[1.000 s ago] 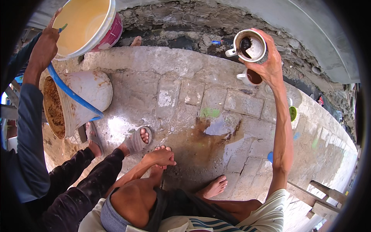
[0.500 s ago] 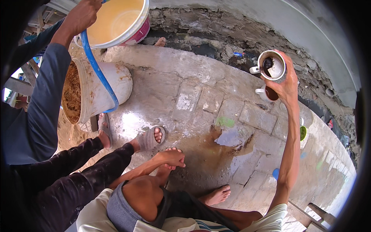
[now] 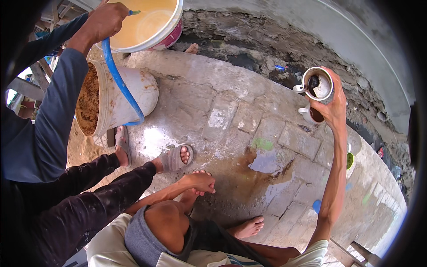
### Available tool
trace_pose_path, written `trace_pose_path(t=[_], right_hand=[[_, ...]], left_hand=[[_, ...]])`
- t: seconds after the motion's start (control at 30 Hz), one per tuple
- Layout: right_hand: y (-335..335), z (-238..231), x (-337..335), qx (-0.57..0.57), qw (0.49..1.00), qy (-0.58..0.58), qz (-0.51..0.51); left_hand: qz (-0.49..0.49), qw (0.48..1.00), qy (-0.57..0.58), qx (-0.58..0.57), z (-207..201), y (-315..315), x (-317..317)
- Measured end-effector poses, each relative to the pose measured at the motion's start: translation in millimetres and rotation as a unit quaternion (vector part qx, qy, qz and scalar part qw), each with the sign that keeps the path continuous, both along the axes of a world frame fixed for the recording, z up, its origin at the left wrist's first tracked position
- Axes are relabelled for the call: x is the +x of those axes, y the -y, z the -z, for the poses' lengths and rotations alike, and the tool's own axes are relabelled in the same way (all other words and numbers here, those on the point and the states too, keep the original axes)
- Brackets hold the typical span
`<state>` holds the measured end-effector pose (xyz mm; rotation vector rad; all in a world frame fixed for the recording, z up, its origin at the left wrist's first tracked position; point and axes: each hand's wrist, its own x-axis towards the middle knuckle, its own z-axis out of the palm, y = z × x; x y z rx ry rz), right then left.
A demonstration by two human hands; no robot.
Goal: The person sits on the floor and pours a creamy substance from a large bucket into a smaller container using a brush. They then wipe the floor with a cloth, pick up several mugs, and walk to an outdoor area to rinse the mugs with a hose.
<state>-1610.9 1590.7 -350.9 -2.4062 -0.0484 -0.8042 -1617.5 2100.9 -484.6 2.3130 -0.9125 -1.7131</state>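
Note:
At the far right, my right hand (image 3: 332,107) is closed round a white mug (image 3: 321,91) with dark residue inside, its handle pointing left. Just below it a second white mug (image 3: 305,112), holding brown liquid, stands on the pavement ledge, partly covered by my hand. My left hand (image 3: 201,183) is curled into a fist beside my bare foot, and nothing shows in it. At the upper left a co-worker's hand (image 3: 109,20) grips a blue hose (image 3: 116,78) over a large white bucket (image 3: 175,24) of cloudy yellowish water.
A dirty white bucket (image 3: 133,95) lies tipped on its side at the left. The co-worker's sandalled foot (image 3: 178,158) is close to my left hand. A brown puddle (image 3: 264,162) spreads over the paving. Beyond the ledge runs a gutter; a green-lined cup (image 3: 350,160) stands at the right.
The view has shifted slightly, so the buckets appear farther right. The co-worker's hand has turned and the hose end now shows over the water. My right hand keeps its hold on the mug.

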Motion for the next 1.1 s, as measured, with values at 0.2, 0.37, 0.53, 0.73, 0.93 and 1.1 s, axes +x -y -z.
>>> trace_pose_path(t=[0.2,0.37,0.53,0.73,0.93,1.1], right_hand=[[-4,-1,2,-0.003,1.000,0.005,0.002],[-5,-1,3,-0.012,1.000,-0.007,0.005],[-6,-2,3,-0.008,1.000,-0.009,-0.001],[-8,0,4,0.006,1.000,-0.008,-0.006],[-5,0,3,0.008,1.000,-0.011,-0.010],[-3,3,4,0.000,1.000,-0.013,-0.005]], left_hand=[[-0.003,1.000,-0.012,0.001,-5,-6,-2],[-0.008,1.000,-0.024,0.000,-4,-10,-9],[-0.022,1.000,-0.013,-0.002,-3,-5,-11],[-0.017,0.999,-0.036,-0.005,0,-2,-32],[-0.009,0.999,-0.047,-0.020,6,11,-41],[-0.008,0.998,-0.047,-0.034,9,17,-41]])
